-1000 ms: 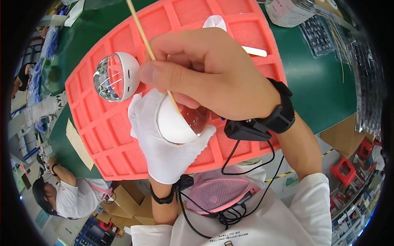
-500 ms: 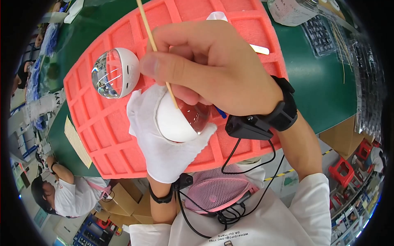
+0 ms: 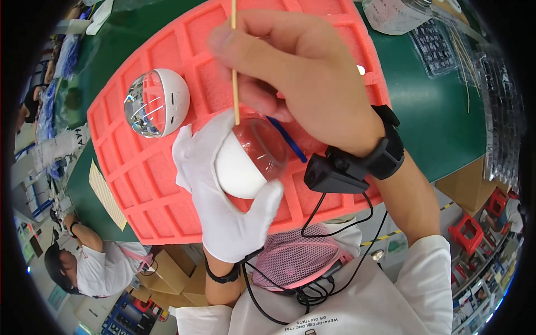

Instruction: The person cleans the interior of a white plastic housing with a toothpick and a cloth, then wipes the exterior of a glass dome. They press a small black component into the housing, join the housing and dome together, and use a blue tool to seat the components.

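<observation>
My left hand (image 3: 226,215), in a white glove, cups a ball-shaped housing (image 3: 240,172) with a white half and a clear dome half. Above it, my bare right hand (image 3: 318,72) pinches a thin wooden stick (image 3: 235,92). The stick's lower tip meets the ball's upper edge, near the seam between white and clear; whether it touches cannot be made out. A similar ball (image 3: 174,100) rests on the pink foam tray (image 3: 120,170) at the left, its slotted white side facing right. Partly beneath my right hand lies a slim blue tool (image 3: 290,140).
The pink tray lies on a green table (image 3: 446,128). At the far right are a clear jar (image 3: 393,15), a tray of small dark parts (image 3: 438,49) and thin sticks (image 3: 462,67). A black cable (image 3: 307,223) hangs from my right wrist. Another person (image 3: 95,265) sits at lower left.
The stick has swung more upright, and its tip has moved up from the white half to the ball's upper edge. My right hand has shifted up slightly; my left thumb has moved inward.
</observation>
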The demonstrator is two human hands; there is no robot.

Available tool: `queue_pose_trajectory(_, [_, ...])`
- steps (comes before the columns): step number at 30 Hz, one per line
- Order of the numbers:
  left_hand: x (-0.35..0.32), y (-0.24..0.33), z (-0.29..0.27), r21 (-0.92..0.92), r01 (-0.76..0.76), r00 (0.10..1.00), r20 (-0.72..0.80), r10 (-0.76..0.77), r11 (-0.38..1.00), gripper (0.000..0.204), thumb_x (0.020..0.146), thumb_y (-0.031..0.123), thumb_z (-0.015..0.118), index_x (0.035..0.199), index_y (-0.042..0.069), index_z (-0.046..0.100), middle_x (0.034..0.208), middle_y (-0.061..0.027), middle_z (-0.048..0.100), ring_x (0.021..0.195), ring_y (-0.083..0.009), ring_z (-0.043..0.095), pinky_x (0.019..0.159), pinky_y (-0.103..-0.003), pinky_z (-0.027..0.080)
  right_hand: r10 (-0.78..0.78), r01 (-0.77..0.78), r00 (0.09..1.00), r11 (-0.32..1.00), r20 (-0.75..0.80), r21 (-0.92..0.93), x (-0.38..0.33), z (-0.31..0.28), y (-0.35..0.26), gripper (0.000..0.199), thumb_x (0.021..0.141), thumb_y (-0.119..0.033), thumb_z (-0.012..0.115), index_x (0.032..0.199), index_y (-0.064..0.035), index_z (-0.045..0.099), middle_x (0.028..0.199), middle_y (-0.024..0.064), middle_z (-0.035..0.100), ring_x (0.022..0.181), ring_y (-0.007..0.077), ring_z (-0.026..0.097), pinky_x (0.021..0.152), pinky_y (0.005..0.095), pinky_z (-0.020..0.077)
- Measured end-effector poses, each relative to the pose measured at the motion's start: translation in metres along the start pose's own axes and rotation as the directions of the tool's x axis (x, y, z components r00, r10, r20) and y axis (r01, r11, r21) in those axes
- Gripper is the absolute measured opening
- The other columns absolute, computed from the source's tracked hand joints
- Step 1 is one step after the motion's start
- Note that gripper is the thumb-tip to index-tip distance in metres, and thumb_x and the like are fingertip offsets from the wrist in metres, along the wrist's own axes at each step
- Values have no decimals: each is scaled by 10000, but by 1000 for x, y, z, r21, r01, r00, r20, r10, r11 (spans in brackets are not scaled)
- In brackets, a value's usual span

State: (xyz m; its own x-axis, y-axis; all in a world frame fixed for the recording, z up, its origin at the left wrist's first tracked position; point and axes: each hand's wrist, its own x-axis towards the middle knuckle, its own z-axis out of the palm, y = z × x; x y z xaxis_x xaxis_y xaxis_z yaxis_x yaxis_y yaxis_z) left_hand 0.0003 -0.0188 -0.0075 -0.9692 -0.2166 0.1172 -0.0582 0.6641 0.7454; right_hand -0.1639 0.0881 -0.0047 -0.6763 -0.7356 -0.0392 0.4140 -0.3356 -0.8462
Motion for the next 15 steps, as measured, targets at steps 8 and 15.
queue_pose_trajectory(8, [1, 15, 19, -150, 224, 939, -232, -255, 963, 556, 812, 108, 708, 1336, 36, 537, 1299, -123, 593, 1327, -347, 403, 1197, -487, 136, 166, -166, 985, 986, -35, 8, 0, 11, -17, 307, 1064, -183, 542, 804, -20, 548, 610, -39, 508, 505, 15, 418, 435, 220, 312])
queue_pose_trajectory(15, [17, 21, 23, -260, 210, 893, -341, -293, 942, 180, 995, 117, 559, 1126, 10, 618, 1147, -117, 630, 1063, -212, 556, 1021, -355, 389, -36, 33, 999, 995, -41, -90, 2, 4, -5, 311, 1054, -181, 558, 787, -20, 548, 623, -51, 483, 563, 16, 421, 486, 226, 328])
